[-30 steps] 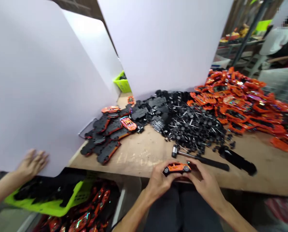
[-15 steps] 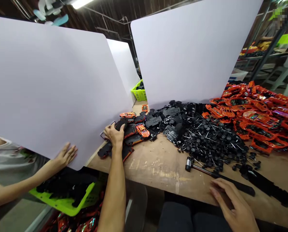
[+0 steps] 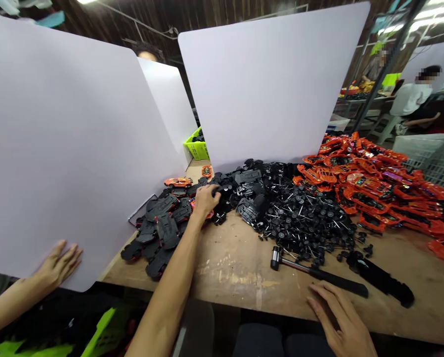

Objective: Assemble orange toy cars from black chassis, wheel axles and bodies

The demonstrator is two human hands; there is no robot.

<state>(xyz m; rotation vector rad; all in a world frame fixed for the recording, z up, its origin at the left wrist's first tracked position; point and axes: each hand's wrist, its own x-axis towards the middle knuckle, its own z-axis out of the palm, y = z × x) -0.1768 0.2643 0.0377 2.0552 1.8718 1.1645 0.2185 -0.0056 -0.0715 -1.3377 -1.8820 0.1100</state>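
Observation:
My left hand point(image 3: 206, 201) reaches into the heap at the back, its fingers bent and closed down among black toy car chassis point(image 3: 167, 230). What those fingers hold, if anything, is hidden. Under my wrist and beside it shows an orange toy car, mostly covered. My right hand point(image 3: 343, 322) rests by the table's front edge with fingers loosely curved and apart, holding nothing. Just beyond it lies a mallet point(image 3: 318, 275) with a black handle and metal head. A long black piece point(image 3: 383, 278) lies to the right of the mallet.
Wheel-and-axle sets point(image 3: 303, 218) are heaped mid-table, and orange car shells point(image 3: 374, 183) on the right. White boards point(image 3: 266, 89) stand behind. Another person's hand point(image 3: 58, 267) touches the left board point(image 3: 69, 148). A green crate point(image 3: 100, 332) sits below at left.
My left hand has moved right along the heap, off the chassis at the left. More chassis show there. The view has turned right; my right hand stays by the mallet.

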